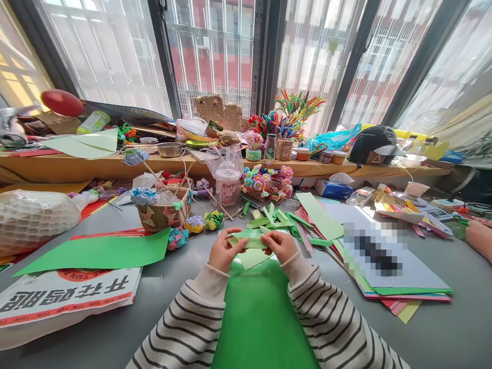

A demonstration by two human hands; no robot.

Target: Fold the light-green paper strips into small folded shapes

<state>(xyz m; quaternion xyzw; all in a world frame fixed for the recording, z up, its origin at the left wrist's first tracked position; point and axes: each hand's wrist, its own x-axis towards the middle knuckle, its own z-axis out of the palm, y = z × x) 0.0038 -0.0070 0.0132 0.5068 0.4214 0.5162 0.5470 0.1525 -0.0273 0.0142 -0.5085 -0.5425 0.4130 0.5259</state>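
Between my two hands is a light green folded paper strip (253, 242), pinched at both ends. My left hand (224, 250) has thumb and fingers closed on its left end, and my right hand (282, 245) grips its right end. Beneath the strip lies a pale green piece of paper (253, 258) on a glossy green mat (263, 318). Just beyond my hands, a loose heap of folded green paper strips (273, 218) spreads over the table.
At the left are a green paper sheet (100, 252), a printed bag (69, 297) and a basket (163, 214) with paper flowers. A paper stack (418, 274) lies right. A lidded cup (228, 187) stands behind. Another person's hand (480, 238) reaches in at the right edge.
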